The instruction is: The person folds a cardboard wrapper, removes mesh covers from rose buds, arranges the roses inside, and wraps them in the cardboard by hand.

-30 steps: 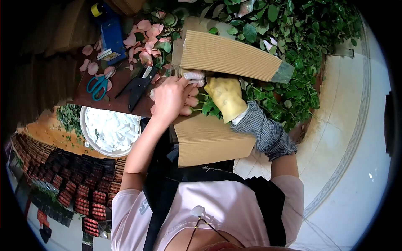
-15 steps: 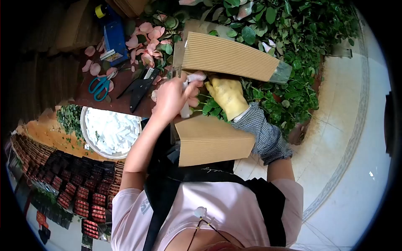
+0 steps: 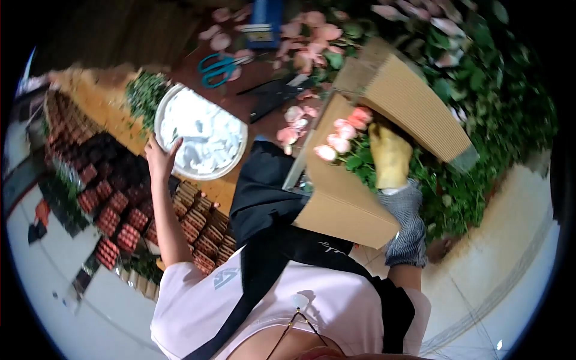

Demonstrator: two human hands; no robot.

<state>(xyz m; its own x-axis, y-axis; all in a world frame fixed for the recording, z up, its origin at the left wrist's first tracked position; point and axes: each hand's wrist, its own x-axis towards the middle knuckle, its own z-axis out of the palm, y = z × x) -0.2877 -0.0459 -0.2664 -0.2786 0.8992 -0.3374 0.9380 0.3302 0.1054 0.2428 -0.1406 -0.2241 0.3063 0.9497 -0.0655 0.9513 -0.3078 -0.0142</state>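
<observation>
My bare left hand [image 3: 161, 159] is at the near left rim of a round white tub [image 3: 243, 147], fingers spread, nothing seen in it. Small white pieces [image 3: 204, 135] fill the tub; their kind is too blurred to tell. On the right, my right hand [image 3: 391, 155] wears a yellow glove with a checked sleeve cover. Its fingers curl against a few pink roses [image 3: 339, 142] with green leaves, the stems mostly hidden behind the glove. The roses lie between two corrugated cardboard flaps, one above [image 3: 414, 108] and one below [image 3: 348, 204].
Blue-handled scissors [image 3: 217, 71], a black cutting tool [image 3: 273, 96] and loose pink petals [image 3: 312, 36] lie on the dark red table. Leafy stems [image 3: 480, 120] heap up at right. Rows of packed bundles [image 3: 114, 210] stand on the floor at left.
My left hand has left the roses and swung left to the tub; the white foam net sleeve it handled is no longer in it. My gloved right hand stays by the roses. The view has turned.
</observation>
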